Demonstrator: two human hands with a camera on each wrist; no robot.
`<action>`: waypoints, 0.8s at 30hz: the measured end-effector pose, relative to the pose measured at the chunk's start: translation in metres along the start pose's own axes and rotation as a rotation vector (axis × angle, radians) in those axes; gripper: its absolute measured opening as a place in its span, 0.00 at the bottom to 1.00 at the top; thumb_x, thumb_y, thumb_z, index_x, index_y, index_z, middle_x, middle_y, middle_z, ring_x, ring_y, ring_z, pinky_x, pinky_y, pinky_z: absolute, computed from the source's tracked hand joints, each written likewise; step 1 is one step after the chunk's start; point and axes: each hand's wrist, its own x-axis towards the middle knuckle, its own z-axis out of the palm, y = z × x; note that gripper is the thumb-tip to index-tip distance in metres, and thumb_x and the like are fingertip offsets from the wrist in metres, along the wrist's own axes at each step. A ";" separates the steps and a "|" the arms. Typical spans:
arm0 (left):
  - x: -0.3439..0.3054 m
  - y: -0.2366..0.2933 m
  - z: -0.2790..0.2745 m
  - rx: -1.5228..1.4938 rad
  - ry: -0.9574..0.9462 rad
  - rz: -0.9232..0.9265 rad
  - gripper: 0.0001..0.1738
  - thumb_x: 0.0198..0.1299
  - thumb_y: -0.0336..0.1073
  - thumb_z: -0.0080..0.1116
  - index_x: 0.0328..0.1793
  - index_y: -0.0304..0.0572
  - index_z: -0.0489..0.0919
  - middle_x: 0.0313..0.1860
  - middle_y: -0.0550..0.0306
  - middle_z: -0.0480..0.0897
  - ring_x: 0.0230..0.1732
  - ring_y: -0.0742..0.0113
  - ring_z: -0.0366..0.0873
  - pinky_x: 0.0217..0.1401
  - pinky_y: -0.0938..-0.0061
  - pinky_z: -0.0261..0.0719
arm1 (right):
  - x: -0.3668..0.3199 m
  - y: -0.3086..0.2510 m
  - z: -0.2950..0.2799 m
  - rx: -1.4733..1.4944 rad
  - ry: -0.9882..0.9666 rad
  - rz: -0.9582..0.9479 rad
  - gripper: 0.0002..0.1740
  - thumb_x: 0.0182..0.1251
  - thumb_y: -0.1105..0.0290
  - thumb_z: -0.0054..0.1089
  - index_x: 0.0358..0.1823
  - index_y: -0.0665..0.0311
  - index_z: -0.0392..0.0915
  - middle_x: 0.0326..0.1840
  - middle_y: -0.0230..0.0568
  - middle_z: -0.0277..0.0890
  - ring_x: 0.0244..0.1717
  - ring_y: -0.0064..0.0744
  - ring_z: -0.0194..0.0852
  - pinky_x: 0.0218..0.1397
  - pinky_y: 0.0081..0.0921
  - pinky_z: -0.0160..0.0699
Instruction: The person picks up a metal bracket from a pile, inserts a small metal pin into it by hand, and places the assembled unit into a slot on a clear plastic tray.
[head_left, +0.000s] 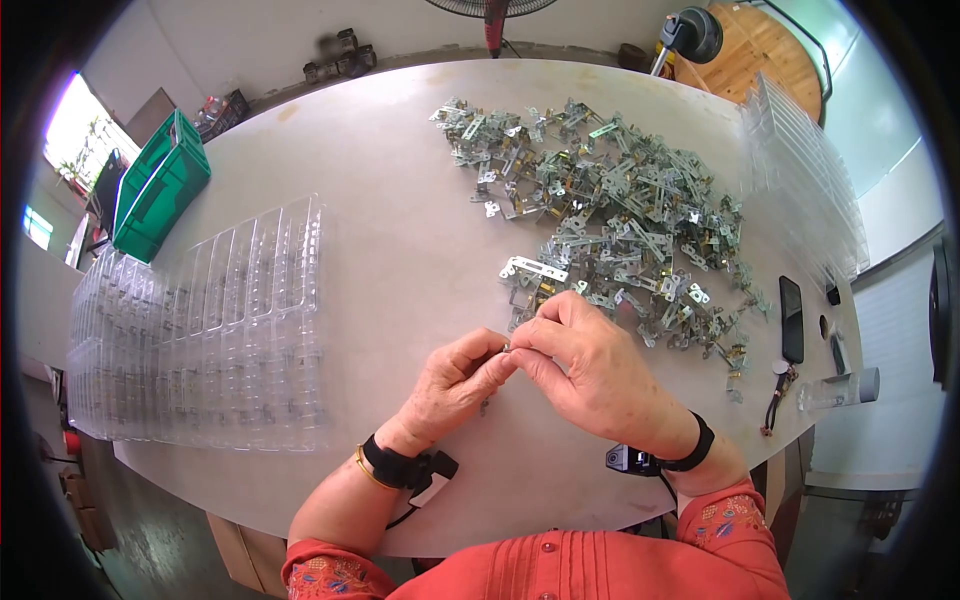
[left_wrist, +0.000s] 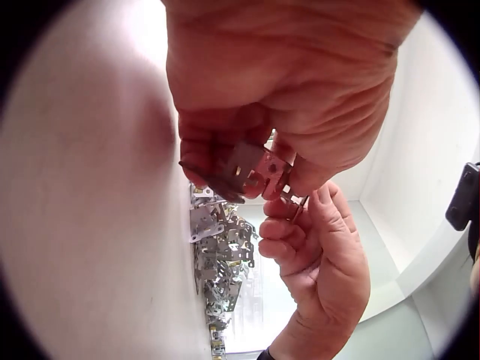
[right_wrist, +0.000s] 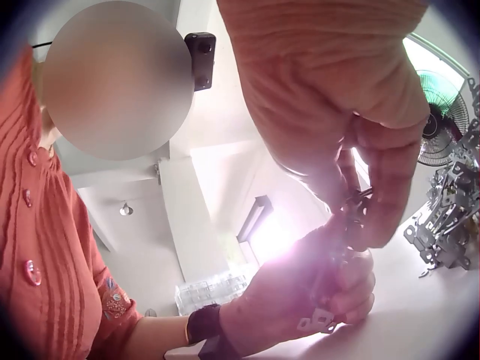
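In the left wrist view the left hand (left_wrist: 285,82) grips a small metal bracket (left_wrist: 247,166) with cut-outs, its plate sticking out below the curled fingers. The right hand (left_wrist: 322,262) pinches a thin metal piece at the bracket's far end. The head view has the left hand (head_left: 450,385) and right hand (head_left: 600,375) meeting at the fingertips near the front of the pile of metal parts (head_left: 640,200). From the right wrist view, the right hand's (right_wrist: 337,97) thumb and fingers close on a small dark part against the left hand (right_wrist: 292,292); fingers hide most of it.
Stacked clear trays (head_left: 250,330) stand at the left, with a green crate (head_left: 160,190) behind. More clear trays (head_left: 800,180) are at the back right. A phone (head_left: 791,320), a key strap (head_left: 778,400) and a clear bottle (head_left: 840,390) lie along the right edge.
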 end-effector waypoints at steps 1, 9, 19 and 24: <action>0.001 -0.004 -0.002 0.055 -0.045 0.026 0.13 0.74 0.42 0.60 0.50 0.39 0.81 0.31 0.70 0.76 0.32 0.82 0.69 0.35 0.82 0.72 | 0.000 0.000 0.000 0.000 0.001 0.001 0.05 0.70 0.71 0.63 0.44 0.62 0.80 0.40 0.43 0.74 0.39 0.44 0.78 0.41 0.36 0.78; 0.001 -0.002 -0.004 -0.282 -0.027 -0.091 0.17 0.79 0.45 0.51 0.49 0.38 0.80 0.32 0.65 0.78 0.33 0.76 0.75 0.38 0.77 0.75 | 0.006 0.010 0.003 0.264 0.230 -0.046 0.04 0.71 0.74 0.63 0.46 0.61 0.80 0.38 0.42 0.79 0.35 0.36 0.79 0.38 0.30 0.77; 0.003 -0.004 -0.009 -0.622 -0.052 -0.002 0.17 0.79 0.47 0.50 0.51 0.40 0.79 0.31 0.61 0.78 0.33 0.72 0.76 0.38 0.75 0.73 | 0.007 0.007 -0.001 0.248 0.007 0.159 0.05 0.74 0.71 0.61 0.47 0.61 0.79 0.31 0.46 0.80 0.28 0.42 0.78 0.33 0.32 0.76; 0.003 -0.006 -0.008 -0.579 -0.037 -0.007 0.17 0.79 0.47 0.51 0.51 0.40 0.79 0.34 0.62 0.79 0.34 0.72 0.76 0.41 0.75 0.74 | 0.007 0.009 0.002 0.225 0.066 0.100 0.06 0.73 0.73 0.60 0.48 0.63 0.78 0.35 0.49 0.82 0.33 0.48 0.83 0.35 0.35 0.77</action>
